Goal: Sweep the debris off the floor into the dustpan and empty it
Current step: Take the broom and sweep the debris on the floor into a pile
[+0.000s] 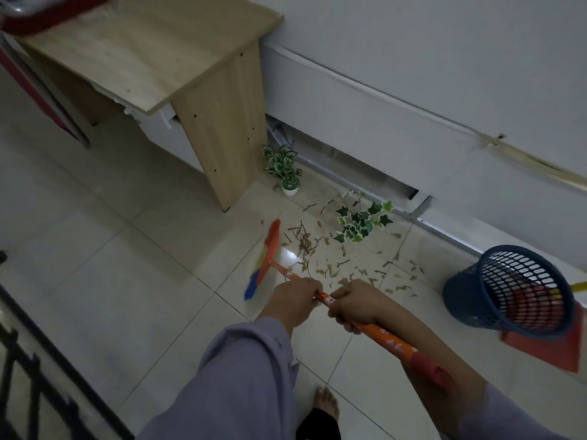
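Dry leaves and twigs, the debris (327, 249), lie scattered on the pale tiled floor near the wall. An orange-handled broom (390, 339) with an orange head and coloured bristles (265, 258) reaches to the left edge of the debris. My left hand (293, 300) grips the handle lower down, and my right hand (357, 301) grips it just behind. A red dustpan (549, 347) lies flat on the floor at the right, partly under the basket.
A blue mesh waste basket (508, 287) stands at the right. Two small potted plants (284, 168) (363, 219) sit by the wall among the debris. A wooden desk (165, 55) is at the upper left. A black railing (41, 376) runs along the lower left. My bare foot (327, 404) is below.
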`<state>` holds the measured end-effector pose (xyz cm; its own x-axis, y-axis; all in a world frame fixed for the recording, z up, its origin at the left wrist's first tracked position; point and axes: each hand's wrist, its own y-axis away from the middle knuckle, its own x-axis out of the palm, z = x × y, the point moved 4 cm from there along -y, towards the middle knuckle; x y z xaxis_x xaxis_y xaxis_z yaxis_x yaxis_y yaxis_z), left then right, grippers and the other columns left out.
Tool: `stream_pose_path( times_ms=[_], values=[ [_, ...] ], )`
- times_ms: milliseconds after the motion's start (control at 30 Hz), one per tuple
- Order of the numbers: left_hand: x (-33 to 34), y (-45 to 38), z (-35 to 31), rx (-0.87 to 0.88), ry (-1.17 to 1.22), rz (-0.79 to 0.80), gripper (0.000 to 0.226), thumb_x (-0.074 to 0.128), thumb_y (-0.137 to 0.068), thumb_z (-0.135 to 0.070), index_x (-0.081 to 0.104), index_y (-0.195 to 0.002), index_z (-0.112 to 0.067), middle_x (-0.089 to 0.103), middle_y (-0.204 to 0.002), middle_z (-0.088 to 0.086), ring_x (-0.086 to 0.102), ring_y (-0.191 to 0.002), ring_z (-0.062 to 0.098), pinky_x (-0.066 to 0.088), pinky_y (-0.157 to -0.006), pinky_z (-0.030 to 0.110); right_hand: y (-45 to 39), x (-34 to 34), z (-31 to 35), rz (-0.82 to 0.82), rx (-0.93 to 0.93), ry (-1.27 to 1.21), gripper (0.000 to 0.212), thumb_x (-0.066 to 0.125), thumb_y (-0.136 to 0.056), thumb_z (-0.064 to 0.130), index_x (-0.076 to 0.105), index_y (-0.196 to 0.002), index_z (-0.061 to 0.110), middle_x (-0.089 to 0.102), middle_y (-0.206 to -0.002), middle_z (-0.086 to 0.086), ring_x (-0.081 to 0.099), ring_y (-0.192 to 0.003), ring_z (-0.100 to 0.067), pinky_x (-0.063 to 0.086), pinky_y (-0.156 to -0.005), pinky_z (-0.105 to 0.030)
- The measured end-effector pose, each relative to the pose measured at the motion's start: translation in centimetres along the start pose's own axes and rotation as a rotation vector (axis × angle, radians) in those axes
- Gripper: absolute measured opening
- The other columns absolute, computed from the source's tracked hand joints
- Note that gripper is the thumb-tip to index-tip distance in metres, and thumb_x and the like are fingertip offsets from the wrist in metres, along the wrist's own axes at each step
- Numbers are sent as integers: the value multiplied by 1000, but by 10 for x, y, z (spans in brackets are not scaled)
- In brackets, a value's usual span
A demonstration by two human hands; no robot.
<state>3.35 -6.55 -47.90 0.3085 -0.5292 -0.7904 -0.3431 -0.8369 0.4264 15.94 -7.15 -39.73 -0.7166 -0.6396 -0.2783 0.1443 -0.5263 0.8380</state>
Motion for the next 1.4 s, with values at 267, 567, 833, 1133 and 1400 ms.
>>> stream_pose_path(
  times_ms=[267,567,833,1133,1400],
  values=[
    [-50,-18,97,-57,-163,-1,31,48,-95,-21,52,-125,-22,58,-126,1,59,-111,24,51,-93,42,-83,51,77,26,41,-290,20,59,-85,1,67,-101,-8,56,-59,-11,48,-30,-9,40,-37,-15],
    [-38,-42,98,114,-122,222,43,58,-91,-29,44,-131,-21,49,-137,1,50,-123,26,47,-96,47,-91,49,72,2,256,-425,13,53,-89,1,55,-75,1,51,-59,-9,46,-38,-12,37,-35,-14],
    [-75,-69,77,287,-142,136,28,48,-97,-27,48,-124,-20,52,-131,2,51,-116,28,48,-87,44,-73,12,79,-156,161,-505,22,59,-83,0,68,-102,-6,56,-59,-12,47,-35,-12,39,-39,-17],
    [-65,-131,86,233,-270,232,46,49,-96,-23,37,-141,-22,41,-146,2,44,-131,28,45,-100,48,-124,2,82,-229,202,-690,15,57,-85,-1,55,-70,0,51,-56,-12,44,-33,-13,36,-35,-16],
    [-50,-112,63,306,-347,261,28,50,-93,-35,54,-116,-20,59,-121,7,54,-111,29,51,-86,44,-96,16,54,-150,301,-746,16,57,-88,2,54,-72,0,51,-57,-11,44,-32,-12,36,-35,-15]
  ],
)
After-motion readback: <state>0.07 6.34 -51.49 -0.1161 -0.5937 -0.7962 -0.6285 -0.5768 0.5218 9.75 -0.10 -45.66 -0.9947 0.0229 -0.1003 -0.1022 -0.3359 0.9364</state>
